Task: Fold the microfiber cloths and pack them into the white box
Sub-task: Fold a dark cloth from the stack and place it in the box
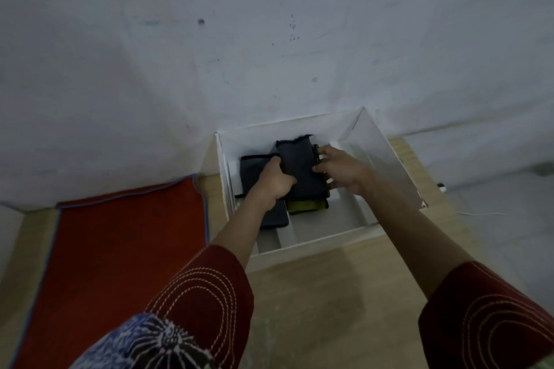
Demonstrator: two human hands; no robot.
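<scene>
Dark red sleeves (209,302), white looping stitching (207,274)

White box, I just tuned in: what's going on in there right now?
A person has both hands in the white box. The left hand and right hand grip a dark folded cloth by its sides, atop a yellow-green cloth. A second dark cloth lies left of it in the box. A red cloth lies spread flat outside, left of the box.

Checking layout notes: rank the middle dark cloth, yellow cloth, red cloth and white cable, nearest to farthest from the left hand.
1. Middle dark cloth: gripped by the left hand.
2. Yellow cloth: beneath it, in the box.
3. Red cloth: outside the box, left.
4. White cable: far right.
</scene>
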